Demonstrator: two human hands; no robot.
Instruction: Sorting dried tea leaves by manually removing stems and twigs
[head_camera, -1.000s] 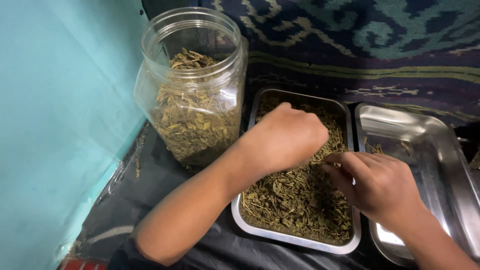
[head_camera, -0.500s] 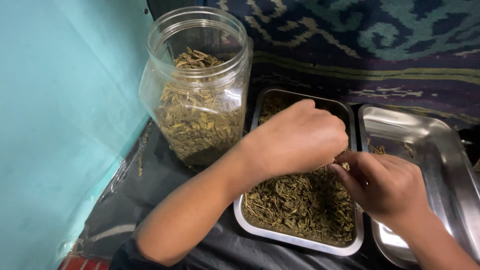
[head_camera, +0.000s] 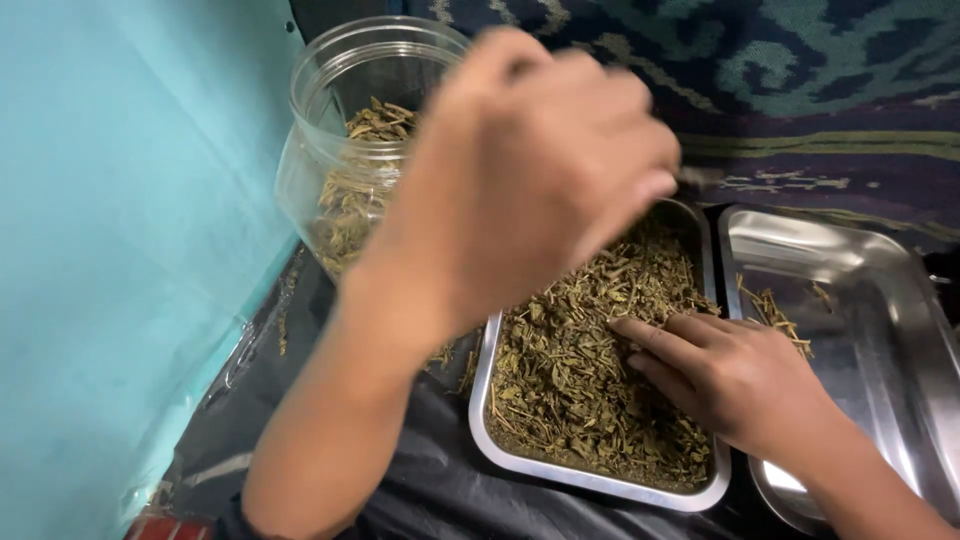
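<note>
Two hands work: left hand (head_camera: 530, 170), blurred at upper centre, grip untellable. Right hand (head_camera: 735, 375), fingers loosely apart, rests on dried leaves (head_camera: 570, 370); gentle raking exposes stems best.

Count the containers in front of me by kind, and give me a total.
Clear plastic jar, partly filled with dried leaves: 1
Metal tray full of dried leaves, with the right hand resting on them: 1
Metal tray, nearly bare with a few stems: 1
Total: 3

Both forearms are bare to the elbow, no sleeves showing; the hands, left (head_camera: 530, 160) and right (head_camera: 735, 375), wear no gloves, rings or watch.
</note>
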